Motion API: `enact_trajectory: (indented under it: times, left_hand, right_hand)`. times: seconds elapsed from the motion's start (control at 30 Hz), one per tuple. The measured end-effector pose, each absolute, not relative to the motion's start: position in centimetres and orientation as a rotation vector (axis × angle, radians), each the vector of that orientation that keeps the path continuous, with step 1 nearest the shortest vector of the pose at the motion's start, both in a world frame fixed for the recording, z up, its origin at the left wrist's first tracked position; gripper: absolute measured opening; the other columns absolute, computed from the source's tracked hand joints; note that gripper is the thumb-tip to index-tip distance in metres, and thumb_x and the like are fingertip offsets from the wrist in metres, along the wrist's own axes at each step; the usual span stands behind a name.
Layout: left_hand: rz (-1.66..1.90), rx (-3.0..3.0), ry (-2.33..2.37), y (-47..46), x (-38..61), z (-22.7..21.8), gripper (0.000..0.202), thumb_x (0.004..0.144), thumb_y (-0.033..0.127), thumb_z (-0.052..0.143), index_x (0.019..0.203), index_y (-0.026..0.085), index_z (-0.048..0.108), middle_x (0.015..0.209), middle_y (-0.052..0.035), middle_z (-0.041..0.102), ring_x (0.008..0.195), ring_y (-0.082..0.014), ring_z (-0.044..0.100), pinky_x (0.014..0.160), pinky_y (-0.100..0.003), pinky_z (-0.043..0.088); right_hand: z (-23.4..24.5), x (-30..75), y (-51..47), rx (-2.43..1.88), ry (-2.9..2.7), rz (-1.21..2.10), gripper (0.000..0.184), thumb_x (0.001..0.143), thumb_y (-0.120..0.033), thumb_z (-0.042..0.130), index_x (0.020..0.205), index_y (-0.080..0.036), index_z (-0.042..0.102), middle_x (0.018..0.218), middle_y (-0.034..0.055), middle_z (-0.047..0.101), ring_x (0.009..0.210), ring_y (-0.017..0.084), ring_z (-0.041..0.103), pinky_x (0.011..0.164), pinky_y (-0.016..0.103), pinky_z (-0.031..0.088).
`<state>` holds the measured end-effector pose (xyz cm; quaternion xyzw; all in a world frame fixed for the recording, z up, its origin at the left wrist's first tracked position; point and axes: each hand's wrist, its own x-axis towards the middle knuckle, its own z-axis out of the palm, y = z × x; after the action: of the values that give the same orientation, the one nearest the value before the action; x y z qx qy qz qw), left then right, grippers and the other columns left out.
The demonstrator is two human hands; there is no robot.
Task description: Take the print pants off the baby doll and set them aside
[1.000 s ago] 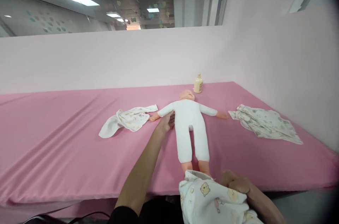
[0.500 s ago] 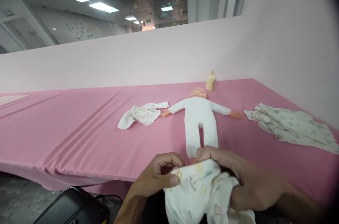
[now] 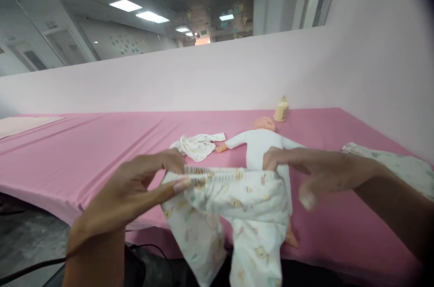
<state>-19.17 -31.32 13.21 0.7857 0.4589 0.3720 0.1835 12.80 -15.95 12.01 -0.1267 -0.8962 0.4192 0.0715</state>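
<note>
We see both hands holding small printed cotton trousers up in front of the doll. Left hand pinches the gathered elastic waistband (ruffled, soft-looking) at one end; right hand grips the other end, its lower fingers loose and blurred. The doll, in a smooth white suit, lies face-up on the pink sheet.

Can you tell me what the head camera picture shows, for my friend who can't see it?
Two hands, the left hand and the right hand, hold up small printed baby trousers by the stretchy waistband. Behind them a baby doll in white lies on its back on a pink table, with a little shirt, a cream bottle and another printed cloth nearby.
</note>
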Motion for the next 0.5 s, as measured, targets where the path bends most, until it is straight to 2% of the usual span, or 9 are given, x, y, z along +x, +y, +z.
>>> enact_trajectory:
  times: [0.07,0.2,0.33,0.4,0.5]
  left_hand:
    - [1.212,2.342,1.384,-30.7,-19.3,15.2,0.003,0.087,0.02,0.065,0.086,0.018,0.066,0.08,-0.0031,0.063,0.081,-0.014,0.059,0.07,-0.026,0.046]
    - [1.55,2.269,1.588,-29.0,-19.0,17.5,0.015,0.082,0.028,0.072,0.078,0.015,0.065,0.079,-0.0036,0.063,0.074,-0.0121,0.058,0.064,-0.024,0.043]
    - [1.618,1.954,1.553,-27.2,-18.2,17.9,0.028,0.087,0.038,0.066,0.077,0.012,0.062,0.07,-0.0032,0.061,0.061,-0.0089,0.054,0.054,-0.021,0.042]
    - [1.617,1.817,1.446,-26.7,-17.4,17.5,0.03,0.088,0.04,0.064,0.076,0.013,0.059,0.066,-0.0018,0.059,0.057,-0.008,0.053,0.05,-0.02,0.043]
    - [1.611,1.623,1.292,-26.7,-15.7,16.4,0.032,0.087,0.041,0.065,0.072,0.015,0.054,0.056,0.0028,0.05,0.044,-0.0054,0.046,0.039,-0.016,0.037]
  right_hand:
    - [14.0,11.8,-15.9,-0.559,-2.629,1.132,0.038,0.08,-0.057,0.066,0.093,-0.022,0.066,0.093,0.0036,0.06,0.084,0.019,0.054,0.074,0.031,0.044]
    - [16.8,9.5,-16.4,-0.815,-2.442,0.799,0.039,0.079,-0.058,0.066,0.073,-0.02,0.056,0.074,-0.0004,0.052,0.066,0.013,0.045,0.059,0.026,0.033]
    - [17.6,7.7,-16.6,-0.898,-2.152,0.469,0.044,0.083,-0.055,0.063,0.065,-0.02,0.045,0.065,-0.002,0.041,0.057,0.011,0.033,0.052,0.027,0.025]
    - [17.5,7.4,-16.8,-0.907,-2.102,0.501,0.045,0.083,-0.054,0.064,0.062,-0.02,0.043,0.061,-0.0025,0.038,0.055,0.01,0.031,0.05,0.027,0.024]
    - [16.9,7.4,-17.8,-0.88,-2.095,0.821,0.043,0.082,-0.054,0.065,0.061,-0.021,0.047,0.058,-0.0021,0.038,0.053,0.011,0.037,0.049,0.028,0.03]
